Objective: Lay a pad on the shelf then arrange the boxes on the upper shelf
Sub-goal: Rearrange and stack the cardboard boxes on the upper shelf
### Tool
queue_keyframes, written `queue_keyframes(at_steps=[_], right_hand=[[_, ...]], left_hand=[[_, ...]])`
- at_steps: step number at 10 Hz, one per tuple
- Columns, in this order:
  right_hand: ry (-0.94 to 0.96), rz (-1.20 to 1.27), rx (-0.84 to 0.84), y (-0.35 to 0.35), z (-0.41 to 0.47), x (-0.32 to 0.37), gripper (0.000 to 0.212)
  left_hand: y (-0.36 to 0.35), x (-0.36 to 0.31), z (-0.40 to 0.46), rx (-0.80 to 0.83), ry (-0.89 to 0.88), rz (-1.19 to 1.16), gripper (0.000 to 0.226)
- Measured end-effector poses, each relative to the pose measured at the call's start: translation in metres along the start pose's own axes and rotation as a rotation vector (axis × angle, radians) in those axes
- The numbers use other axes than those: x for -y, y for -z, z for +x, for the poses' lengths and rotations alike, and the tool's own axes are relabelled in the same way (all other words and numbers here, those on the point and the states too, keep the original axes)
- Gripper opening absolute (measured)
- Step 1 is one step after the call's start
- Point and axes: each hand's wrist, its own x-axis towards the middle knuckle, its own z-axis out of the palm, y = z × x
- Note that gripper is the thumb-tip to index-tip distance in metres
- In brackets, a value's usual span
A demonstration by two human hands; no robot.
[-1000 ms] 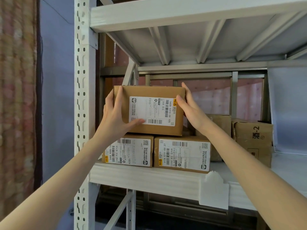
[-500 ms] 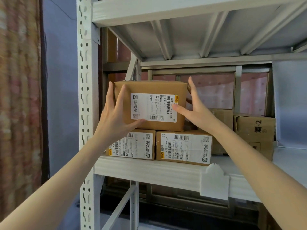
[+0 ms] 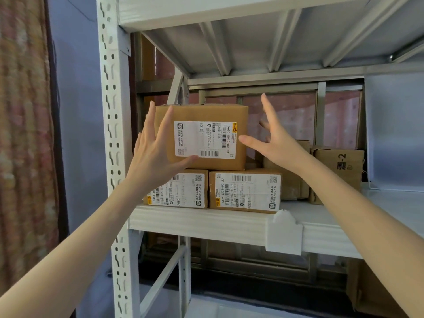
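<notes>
A brown labelled box [image 3: 206, 113] sits on top of two labelled boxes, the left one [image 3: 183, 191] and the right one [image 3: 245, 191], at the left end of the shelf. A white foam pad [image 3: 206, 222] covers the shelf under them and hangs over its front edge. My left hand [image 3: 156, 154] is spread in front of the top box's left side, thumb at the label's lower edge; contact is unclear. My right hand [image 3: 273, 138] hovers with straight fingers just right of that box, apart from it.
Two plain brown boxes, one [image 3: 291, 177] behind the stack and one marked "-2" [image 3: 339, 171], stand further right. A white sheet [image 3: 392, 134] leans at the shelf's right. The white perforated upright [image 3: 112, 157] rises at left, and another carton [image 3: 371, 292] sits below right.
Both hands gripped the top box a second ago. They have since opened and drawn back from it, the right hand moving off to the right. The box stays on the stack.
</notes>
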Motion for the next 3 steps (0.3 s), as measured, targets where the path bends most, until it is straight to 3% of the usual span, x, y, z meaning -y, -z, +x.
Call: queue_keyframes(at_steps=[3], right_hand=[[0.004,-0.095,-0.069,0.044,-0.040,0.020,0.082]], left_hand=[[-0.002,-0.047,0.000,-0.005,-0.118,-0.147,0.092]])
